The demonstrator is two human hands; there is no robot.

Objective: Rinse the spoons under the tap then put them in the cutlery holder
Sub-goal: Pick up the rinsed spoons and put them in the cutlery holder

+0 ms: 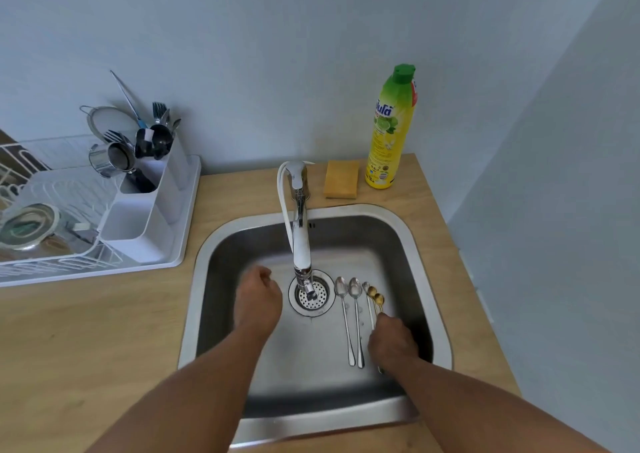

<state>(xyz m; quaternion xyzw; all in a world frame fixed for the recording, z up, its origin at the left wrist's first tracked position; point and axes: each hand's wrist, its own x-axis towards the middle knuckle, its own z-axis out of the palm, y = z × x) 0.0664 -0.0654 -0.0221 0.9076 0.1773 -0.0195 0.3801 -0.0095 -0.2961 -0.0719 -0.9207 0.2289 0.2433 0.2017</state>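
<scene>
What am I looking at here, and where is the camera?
No machine: a person wears a camera on the head, looking down at their own two arms over a steel sink. Five spoons lie side by side in the basin, right of the drain. The right hand reaches onto the handles of the small gold ones; whether its grip has closed is unclear. The left hand holds nothing, loosely curled beside the tap. The white cutlery holder stands in the drying rack on the left.
</scene>
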